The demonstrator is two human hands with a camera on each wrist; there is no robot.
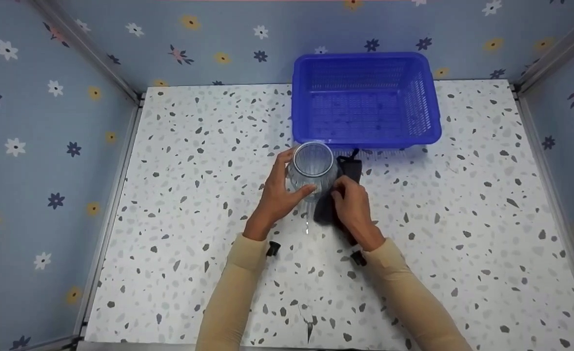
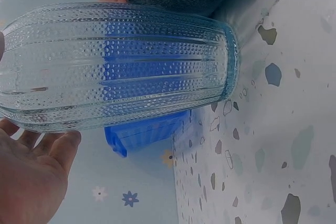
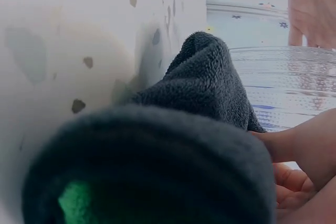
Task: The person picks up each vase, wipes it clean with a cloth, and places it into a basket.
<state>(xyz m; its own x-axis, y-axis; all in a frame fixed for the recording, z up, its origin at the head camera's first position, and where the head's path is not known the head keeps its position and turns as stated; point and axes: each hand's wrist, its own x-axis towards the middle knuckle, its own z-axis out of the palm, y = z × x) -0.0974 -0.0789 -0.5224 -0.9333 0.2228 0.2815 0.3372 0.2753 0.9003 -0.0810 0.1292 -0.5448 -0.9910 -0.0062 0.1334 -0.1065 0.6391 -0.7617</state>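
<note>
A clear ribbed glass vase (image 2: 157, 56) stands upright on the speckled table, its round mouth facing the head camera. My left hand (image 1: 278, 197) grips its upper part from the left, thumb on the near side and fingers around the far side. On the right, my right hand (image 1: 356, 204) pinches a dark grey towel (image 3: 207, 85) close beside the glass. The towel is long and partly folded, with a loop at its far end and green inside the near roll in the right wrist view. My right palm and forearm hide part of it.
Behind the vase a blue plastic basket (image 1: 365, 144) with slotted sides stands near the back wall. Flowered blue panels (image 1: 38, 161) enclose the table at left, back and right. A small black piece (image 1: 273, 248) shows beside the left sleeve, another (image 1: 359, 258) beside the right.
</note>
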